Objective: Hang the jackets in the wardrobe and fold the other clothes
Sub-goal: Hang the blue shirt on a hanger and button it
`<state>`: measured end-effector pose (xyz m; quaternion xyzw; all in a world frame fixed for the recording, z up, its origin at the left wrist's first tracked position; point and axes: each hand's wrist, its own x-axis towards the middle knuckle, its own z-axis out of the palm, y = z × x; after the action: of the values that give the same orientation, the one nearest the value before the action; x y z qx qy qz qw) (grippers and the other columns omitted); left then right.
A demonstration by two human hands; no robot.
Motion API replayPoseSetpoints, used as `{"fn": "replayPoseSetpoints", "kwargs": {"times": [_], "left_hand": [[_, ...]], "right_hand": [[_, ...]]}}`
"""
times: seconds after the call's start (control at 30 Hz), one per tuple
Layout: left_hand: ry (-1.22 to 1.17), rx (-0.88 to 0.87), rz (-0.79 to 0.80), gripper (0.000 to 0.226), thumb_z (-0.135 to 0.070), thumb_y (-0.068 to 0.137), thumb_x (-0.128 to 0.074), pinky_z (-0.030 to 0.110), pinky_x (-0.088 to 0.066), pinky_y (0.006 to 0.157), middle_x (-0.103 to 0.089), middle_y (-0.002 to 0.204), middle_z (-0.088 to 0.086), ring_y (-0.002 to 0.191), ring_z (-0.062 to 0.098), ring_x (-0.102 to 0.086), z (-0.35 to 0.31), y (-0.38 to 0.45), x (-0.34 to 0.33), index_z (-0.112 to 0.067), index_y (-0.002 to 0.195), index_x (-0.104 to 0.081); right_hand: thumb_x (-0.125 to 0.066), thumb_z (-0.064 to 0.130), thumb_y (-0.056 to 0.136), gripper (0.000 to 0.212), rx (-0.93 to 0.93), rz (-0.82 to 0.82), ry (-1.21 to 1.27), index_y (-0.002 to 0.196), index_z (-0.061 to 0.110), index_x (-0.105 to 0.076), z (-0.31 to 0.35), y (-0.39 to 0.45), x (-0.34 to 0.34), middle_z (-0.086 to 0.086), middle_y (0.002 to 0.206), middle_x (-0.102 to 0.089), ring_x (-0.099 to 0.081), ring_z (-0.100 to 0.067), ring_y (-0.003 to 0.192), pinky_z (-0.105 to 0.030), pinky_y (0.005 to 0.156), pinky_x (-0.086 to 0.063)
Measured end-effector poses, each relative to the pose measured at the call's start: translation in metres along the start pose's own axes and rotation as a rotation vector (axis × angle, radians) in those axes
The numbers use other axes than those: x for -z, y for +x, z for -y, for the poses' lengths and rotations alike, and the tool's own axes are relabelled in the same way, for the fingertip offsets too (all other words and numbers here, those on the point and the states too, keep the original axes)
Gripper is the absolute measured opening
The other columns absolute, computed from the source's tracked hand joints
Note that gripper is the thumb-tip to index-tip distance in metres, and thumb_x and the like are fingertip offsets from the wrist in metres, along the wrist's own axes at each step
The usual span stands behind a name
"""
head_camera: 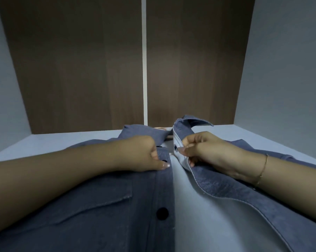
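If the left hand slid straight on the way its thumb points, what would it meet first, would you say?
Probably the right hand, which pinches the opposite front edge of the blue jacket; the left hand points across the open placket towards it, though depth is uncertain.

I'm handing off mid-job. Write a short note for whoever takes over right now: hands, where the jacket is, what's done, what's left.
Left hand: fingers curled, pressing on the button placket of the blue jacket, thumb near the upper button.
Right hand: pinching the opposite front edge by a buttonhole, lifted and turned back.
Jacket lies front-up on the pale surface before the closed brown doors. Something wooden, possibly a hanger, shows at the collar.
Done: jacket spread out.
Left: front unbuttoned; lower black button undone. Probably button up, then hang. No other clothes in view.
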<state>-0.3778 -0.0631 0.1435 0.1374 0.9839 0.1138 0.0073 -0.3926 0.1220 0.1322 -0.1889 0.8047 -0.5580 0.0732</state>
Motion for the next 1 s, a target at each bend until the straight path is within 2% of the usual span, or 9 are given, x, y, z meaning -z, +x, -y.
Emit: {"fn": "replayPoseSetpoints", "kwargs": {"times": [0.1, 0.2, 0.27, 0.4, 0.53, 0.63, 0.73, 0.9, 1.0], "left_hand": [[-0.106, 0.114, 0.012, 0.046, -0.053, 0.086, -0.065, 0.024, -0.047, 0.073, -0.074, 0.089, 0.007, 0.079, 0.015, -0.064, -0.003, -0.004, 0.001, -0.009, 0.095, -0.076], [-0.221, 0.158, 0.007, 0.034, -0.044, 0.084, -0.072, 0.020, -0.041, 0.063, -0.063, 0.055, -0.007, 0.058, 0.006, -0.053, -0.009, -0.003, 0.000, -0.011, 0.092, -0.077], [-0.300, 0.174, 0.019, 0.026, -0.037, 0.084, -0.074, 0.016, -0.040, 0.058, -0.059, 0.045, -0.012, 0.048, 0.002, -0.049, -0.013, -0.004, 0.000, -0.012, 0.089, -0.076], [-0.478, 0.162, 0.029, 0.014, -0.027, 0.085, -0.075, 0.010, -0.042, 0.052, -0.060, 0.050, -0.008, 0.047, 0.000, -0.052, -0.009, -0.011, -0.001, -0.014, 0.081, -0.070], [-0.540, 0.139, 0.036, 0.016, -0.014, 0.091, -0.067, 0.012, -0.045, 0.049, -0.059, 0.059, -0.001, 0.045, 0.002, -0.055, -0.009, -0.014, -0.001, -0.011, 0.076, -0.063], [-0.909, 0.204, -0.023, 0.014, -0.006, 0.090, -0.066, 0.014, -0.046, 0.046, -0.064, 0.058, 0.004, 0.046, 0.006, -0.059, -0.009, -0.012, -0.007, -0.004, 0.076, -0.065], [-1.228, 0.222, -0.080, 0.006, -0.003, 0.087, -0.068, 0.013, -0.050, 0.049, -0.069, 0.063, 0.008, 0.052, 0.009, -0.066, -0.009, -0.014, -0.016, 0.002, 0.083, -0.068], [-1.311, 0.202, -0.119, 0.012, -0.003, 0.087, -0.068, 0.013, -0.051, 0.051, -0.071, 0.066, 0.009, 0.056, 0.010, -0.069, -0.010, -0.014, -0.018, 0.006, 0.095, -0.067], [-1.260, 0.195, -0.118, 0.007, -0.003, 0.086, -0.069, 0.014, -0.051, 0.049, -0.070, 0.064, 0.011, 0.053, 0.012, -0.068, -0.014, -0.015, -0.018, 0.004, 0.086, -0.068]], "right_hand": [[-0.057, 0.000, 0.095, 0.035, 0.007, 0.004, -0.031, 0.062, 0.009, -0.047, 0.002, -0.003, -0.002, 0.001, 0.043, -0.051, -0.048, -0.010, 0.042, -0.012, 0.045, -0.040], [-0.056, -0.001, 0.095, 0.036, 0.014, -0.012, -0.067, 0.062, 0.009, -0.047, 0.003, -0.004, -0.004, 0.001, 0.042, -0.051, -0.049, -0.011, 0.043, -0.012, 0.044, -0.041], [-0.055, -0.001, 0.095, 0.037, 0.016, -0.016, -0.076, 0.061, 0.010, -0.046, 0.004, -0.005, -0.004, 0.001, 0.042, -0.050, -0.049, -0.010, 0.042, -0.013, 0.044, -0.040], [-0.056, -0.001, 0.095, 0.036, 0.026, -0.010, -0.095, 0.062, 0.010, -0.045, 0.004, -0.008, -0.003, -0.002, 0.047, -0.049, -0.050, -0.008, 0.039, -0.013, 0.044, -0.041], [-0.056, -0.001, 0.095, 0.036, 0.053, 0.019, -0.107, 0.063, 0.010, -0.043, 0.006, -0.012, -0.002, -0.001, 0.049, -0.047, -0.051, -0.006, 0.039, -0.012, 0.044, -0.040], [-0.058, 0.001, 0.094, 0.037, 0.087, 0.043, -0.086, 0.061, 0.011, -0.045, 0.008, -0.014, 0.001, 0.006, 0.042, -0.046, -0.051, -0.007, 0.040, -0.013, 0.047, -0.042], [-0.060, 0.002, 0.093, 0.032, 0.124, 0.044, -0.036, 0.063, 0.009, -0.052, 0.011, -0.015, 0.003, 0.002, 0.047, -0.051, -0.051, -0.010, 0.043, -0.016, 0.052, -0.045], [-0.063, 0.001, 0.090, 0.021, 0.132, 0.053, 0.006, 0.069, 0.003, -0.060, 0.016, -0.018, 0.005, -0.010, 0.056, -0.055, -0.053, -0.014, 0.046, -0.019, 0.053, -0.048], [-0.064, 0.000, 0.089, 0.022, 0.260, -0.100, 0.029, 0.068, 0.003, -0.063, 0.025, -0.017, 0.009, -0.007, 0.052, -0.054, -0.051, -0.013, 0.044, -0.016, 0.047, -0.044]]}}
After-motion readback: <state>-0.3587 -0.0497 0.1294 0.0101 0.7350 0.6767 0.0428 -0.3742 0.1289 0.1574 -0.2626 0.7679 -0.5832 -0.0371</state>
